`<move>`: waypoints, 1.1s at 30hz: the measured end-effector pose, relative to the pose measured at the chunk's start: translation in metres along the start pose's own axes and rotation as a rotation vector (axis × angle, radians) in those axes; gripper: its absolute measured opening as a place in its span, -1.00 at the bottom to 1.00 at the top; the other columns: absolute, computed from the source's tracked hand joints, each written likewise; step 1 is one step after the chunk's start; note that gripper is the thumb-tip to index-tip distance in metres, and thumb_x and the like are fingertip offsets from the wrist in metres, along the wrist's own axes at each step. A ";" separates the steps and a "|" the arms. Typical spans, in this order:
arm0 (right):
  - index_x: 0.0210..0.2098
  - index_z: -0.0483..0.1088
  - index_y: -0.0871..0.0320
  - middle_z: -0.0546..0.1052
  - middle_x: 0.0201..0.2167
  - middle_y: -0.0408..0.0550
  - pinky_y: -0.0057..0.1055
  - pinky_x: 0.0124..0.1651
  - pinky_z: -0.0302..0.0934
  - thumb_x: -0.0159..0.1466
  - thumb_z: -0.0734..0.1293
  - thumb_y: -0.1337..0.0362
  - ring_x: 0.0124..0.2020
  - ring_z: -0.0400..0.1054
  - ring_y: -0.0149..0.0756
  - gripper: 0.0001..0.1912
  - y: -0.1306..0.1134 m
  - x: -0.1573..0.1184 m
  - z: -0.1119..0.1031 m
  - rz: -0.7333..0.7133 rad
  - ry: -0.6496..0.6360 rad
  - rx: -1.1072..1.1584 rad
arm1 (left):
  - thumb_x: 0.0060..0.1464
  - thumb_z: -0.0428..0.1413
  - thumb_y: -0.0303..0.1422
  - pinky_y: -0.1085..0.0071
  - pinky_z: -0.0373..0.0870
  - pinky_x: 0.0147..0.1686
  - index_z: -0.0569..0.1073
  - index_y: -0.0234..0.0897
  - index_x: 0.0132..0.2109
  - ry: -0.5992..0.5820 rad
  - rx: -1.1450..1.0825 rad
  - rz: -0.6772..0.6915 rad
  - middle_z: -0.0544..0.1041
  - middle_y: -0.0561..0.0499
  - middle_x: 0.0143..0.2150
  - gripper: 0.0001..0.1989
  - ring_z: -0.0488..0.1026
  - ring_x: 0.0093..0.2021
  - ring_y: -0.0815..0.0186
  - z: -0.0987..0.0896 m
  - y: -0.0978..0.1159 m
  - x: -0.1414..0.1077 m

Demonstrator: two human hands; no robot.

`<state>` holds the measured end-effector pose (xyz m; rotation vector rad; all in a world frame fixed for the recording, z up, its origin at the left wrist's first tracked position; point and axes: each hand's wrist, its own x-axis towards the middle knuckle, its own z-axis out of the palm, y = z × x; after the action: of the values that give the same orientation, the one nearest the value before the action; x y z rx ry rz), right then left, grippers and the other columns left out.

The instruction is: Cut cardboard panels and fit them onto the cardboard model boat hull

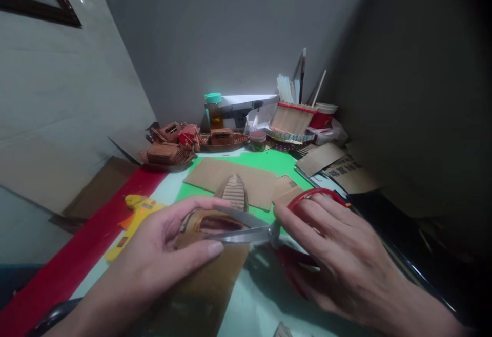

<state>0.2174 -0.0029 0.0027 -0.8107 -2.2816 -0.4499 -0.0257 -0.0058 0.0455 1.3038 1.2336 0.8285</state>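
My left hand [154, 247] is closed on a piece of brown cardboard [215, 280], thumb on the near side. A curved opening or cut edge shows at the top of this piece. My right hand [342, 250] grips a pair of scissors [253, 234] by the red handles. Their blades stand apart and point left at the cardboard's upper edge, close to my left thumb and fingers. Just beyond lies a small boat-shaped cardboard piece [234, 193] with a ribbed face, its near end hidden behind the blades and my hand.
A yellow glue gun [140, 214] lies left of my left hand. Flat cardboard sheets [215, 173] rest on a green mat [265, 160]. Several brown model boats [169, 155], a teal-lidded bottle [215, 111] and a sailed model boat [294, 119] line the back. Cardboard scraps [323, 158] are at right.
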 end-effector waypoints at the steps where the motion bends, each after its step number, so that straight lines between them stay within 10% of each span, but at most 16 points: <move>1: -0.05 0.42 0.40 0.52 -0.35 0.20 -0.08 -0.42 0.39 0.23 0.31 0.43 -0.37 0.44 0.02 -0.70 0.000 0.000 0.000 -0.004 0.006 -0.004 | -0.03 0.36 -0.25 0.55 0.47 -0.08 0.61 -0.03 -0.08 0.020 0.017 0.008 0.71 0.17 -0.08 -0.69 0.62 -0.05 0.26 0.000 -0.001 0.000; 15: -0.05 0.48 0.40 0.59 -0.40 0.13 -0.18 -0.39 0.40 0.26 0.31 0.47 -0.40 0.48 -0.08 -0.73 0.001 0.002 -0.005 -0.046 0.054 -0.061 | -0.12 0.37 -0.23 0.62 0.48 -0.13 0.64 0.05 -0.14 0.170 0.162 0.049 0.70 0.20 -0.10 -0.69 0.60 -0.08 0.27 0.004 -0.007 -0.004; 33: -0.03 0.45 0.43 0.47 -0.51 -0.03 -0.28 -0.43 0.35 0.25 0.38 0.54 -0.46 0.39 -0.21 -0.71 0.002 -0.002 -0.007 -0.079 0.070 -0.038 | -0.05 0.37 -0.24 0.43 0.48 -0.03 0.63 0.01 -0.10 0.048 0.012 -0.020 0.71 0.16 -0.13 -0.69 0.63 -0.16 0.24 0.005 -0.005 -0.003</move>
<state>0.2234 -0.0056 0.0070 -0.7145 -2.2517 -0.5506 -0.0227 -0.0101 0.0400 1.2853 1.2892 0.8435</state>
